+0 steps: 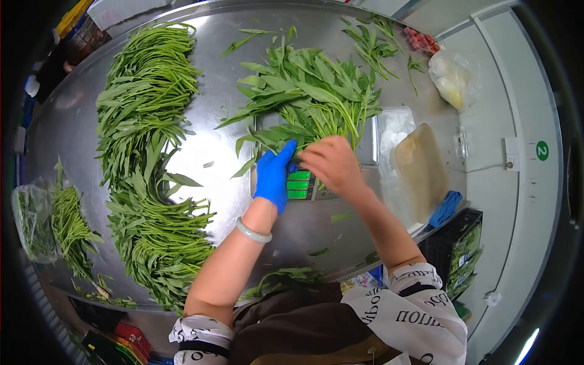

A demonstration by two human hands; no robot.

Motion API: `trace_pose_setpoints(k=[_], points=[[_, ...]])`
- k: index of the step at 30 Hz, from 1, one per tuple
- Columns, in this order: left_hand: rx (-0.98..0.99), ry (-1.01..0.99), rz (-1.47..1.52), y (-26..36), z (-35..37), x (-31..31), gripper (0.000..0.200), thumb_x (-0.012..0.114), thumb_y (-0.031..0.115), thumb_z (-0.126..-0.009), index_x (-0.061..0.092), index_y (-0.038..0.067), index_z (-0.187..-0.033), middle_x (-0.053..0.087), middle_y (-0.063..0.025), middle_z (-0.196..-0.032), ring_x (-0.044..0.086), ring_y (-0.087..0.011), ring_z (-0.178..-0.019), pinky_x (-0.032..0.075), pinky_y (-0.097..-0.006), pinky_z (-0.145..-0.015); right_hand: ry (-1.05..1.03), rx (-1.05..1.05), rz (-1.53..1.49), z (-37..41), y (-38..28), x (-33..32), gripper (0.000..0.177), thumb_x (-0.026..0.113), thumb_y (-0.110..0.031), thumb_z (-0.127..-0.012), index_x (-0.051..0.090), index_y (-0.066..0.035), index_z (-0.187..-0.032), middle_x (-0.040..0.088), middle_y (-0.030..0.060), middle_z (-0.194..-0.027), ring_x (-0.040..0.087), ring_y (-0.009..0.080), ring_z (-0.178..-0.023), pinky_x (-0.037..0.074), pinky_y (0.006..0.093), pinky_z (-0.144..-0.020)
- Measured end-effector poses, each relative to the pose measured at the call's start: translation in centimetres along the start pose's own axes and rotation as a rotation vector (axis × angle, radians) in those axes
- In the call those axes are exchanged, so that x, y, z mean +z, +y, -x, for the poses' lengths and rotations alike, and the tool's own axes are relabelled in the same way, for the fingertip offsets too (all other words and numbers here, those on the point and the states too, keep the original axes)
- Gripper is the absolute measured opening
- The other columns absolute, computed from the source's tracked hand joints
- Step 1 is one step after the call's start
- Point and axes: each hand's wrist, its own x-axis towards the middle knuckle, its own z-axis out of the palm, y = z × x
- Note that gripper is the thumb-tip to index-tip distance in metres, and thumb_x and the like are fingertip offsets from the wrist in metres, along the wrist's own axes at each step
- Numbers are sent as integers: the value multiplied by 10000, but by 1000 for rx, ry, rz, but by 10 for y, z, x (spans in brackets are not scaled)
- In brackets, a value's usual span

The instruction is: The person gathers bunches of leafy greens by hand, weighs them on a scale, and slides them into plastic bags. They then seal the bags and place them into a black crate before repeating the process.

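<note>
A loose pile of water spinach [316, 91] lies on a digital scale with a green-lit display [298, 185], its stems toward me. My left hand [274, 176], in a blue glove, is closed at the near left edge of the pile, and a leafy sprig pokes out beside its thumb. Close by on the right, my bare right hand [333, 165] has its fingers bent together over the stem ends. What lies between those fingertips is hidden. Part of the display sits behind both hands.
Long stacked rows of greens [152, 79] run down the left side of the steel table [201, 109]. Farther left are a bagged bunch [33, 222] and a loose bunch [72, 225]. At right are a clear-and-tan tray [423, 170], a blue cloth [446, 208] and a plastic bag [451, 79].
</note>
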Motion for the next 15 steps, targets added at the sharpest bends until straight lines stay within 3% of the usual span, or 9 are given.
trace_pose_setpoints(k=[2,5,8,11,15], points=[[-23,71,-75,3,6,-5,113,652,189,-891,600,89,-897,580,5,-783,458,-90,-619,381,-244,-578,103,288,-116,2,-7,-3,275,701,-110,-756,629,-74,-1020,616,74,-947,593,260,-877,483,356,-744],[25,39,-37,-5,6,-11,226,731,205,-826,611,69,-960,598,-7,-807,515,-89,-661,446,-242,-620,-123,663,-270,-3,-19,-15,245,701,-131,-784,626,-75,-1011,618,85,-928,618,275,-767,500,354,-660],[56,34,-13,-7,7,-9,231,738,190,-818,607,65,-961,590,3,-800,520,-87,-668,447,-239,-620,-12,441,-91,11,-6,6,230,696,-133,-789,617,-83,-999,620,68,-923,623,276,-711,505,356,-626],[49,-17,11,-9,10,-14,233,743,172,-812,605,65,-967,599,0,-835,541,-83,-712,448,-238,-646,-94,429,-114,7,-10,1,225,678,-95,-805,620,-58,-1019,648,78,-973,636,290,-818,513,363,-682],[79,-22,-16,-3,29,-10,183,678,109,-855,616,70,-1023,615,7,-896,531,-75,-752,418,-229,-674,-149,455,-206,7,-15,4,171,660,-109,-832,629,-38,-984,658,109,-937,648,286,-797,515,357,-676]])
